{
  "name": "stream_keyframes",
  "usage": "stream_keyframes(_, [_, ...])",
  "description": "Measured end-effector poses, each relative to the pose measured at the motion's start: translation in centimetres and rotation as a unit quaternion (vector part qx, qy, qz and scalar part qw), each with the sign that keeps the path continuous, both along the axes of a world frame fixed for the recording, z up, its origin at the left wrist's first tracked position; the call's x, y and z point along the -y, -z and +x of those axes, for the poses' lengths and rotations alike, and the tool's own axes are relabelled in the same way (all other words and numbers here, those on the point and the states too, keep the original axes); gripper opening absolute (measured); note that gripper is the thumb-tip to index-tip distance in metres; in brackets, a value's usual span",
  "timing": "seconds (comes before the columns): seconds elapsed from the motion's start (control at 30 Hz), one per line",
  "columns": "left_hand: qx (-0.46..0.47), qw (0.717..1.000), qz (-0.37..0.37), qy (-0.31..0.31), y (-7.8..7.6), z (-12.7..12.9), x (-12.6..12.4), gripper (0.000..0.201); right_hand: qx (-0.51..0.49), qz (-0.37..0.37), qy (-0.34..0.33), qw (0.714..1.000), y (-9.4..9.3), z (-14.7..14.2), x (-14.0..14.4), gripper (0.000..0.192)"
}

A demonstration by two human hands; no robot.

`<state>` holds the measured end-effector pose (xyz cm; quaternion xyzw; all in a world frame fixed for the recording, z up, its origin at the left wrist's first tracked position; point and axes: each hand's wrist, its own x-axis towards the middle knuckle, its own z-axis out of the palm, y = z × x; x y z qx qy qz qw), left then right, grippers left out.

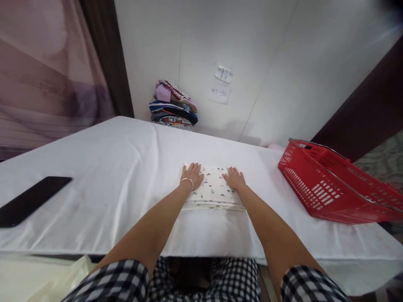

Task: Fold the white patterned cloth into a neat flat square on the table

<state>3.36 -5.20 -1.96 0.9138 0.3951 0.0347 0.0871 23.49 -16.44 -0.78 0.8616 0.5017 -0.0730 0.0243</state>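
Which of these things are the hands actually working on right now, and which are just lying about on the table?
In hand: folded patterned cloth, with left hand and right hand flat on it.

Lying about: red basket, black phone, stack of folded clothes by the wall, paper notes.

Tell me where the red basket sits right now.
In the head view the red basket lies tilted on the white table at the far right, beyond the right hand, which rests flat on the folded patterned cloth.
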Motion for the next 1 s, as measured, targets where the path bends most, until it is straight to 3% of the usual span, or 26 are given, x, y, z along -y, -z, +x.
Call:
stream_keyframes(0.3, [0.003,1.000,-0.001,-0.009,0.3,0.2,-0.1,0.061,-0.027,0.042,-0.093,0.994,0.5,-4.3,3.1,0.063])
stream_keyframes(0.7, [0.011,1.000,-0.004,0.007,-0.3,-0.2,-0.2,0.059,-0.018,0.043,-0.087,0.995,1.0,-4.6,3.4,0.063])
stream_keyframes(0.83, [-0.012,0.998,-0.045,0.033,-0.7,-1.3,0.1,0.061,-0.015,0.041,-0.088,0.995,1.3,-4.3,3.3,0.062])
stream_keyframes(1.0, [0.000,0.995,-0.069,0.067,-0.2,-4.5,2.5,0.058,-0.017,0.054,-0.091,0.994,1.4,-4.2,3.1,0.060])
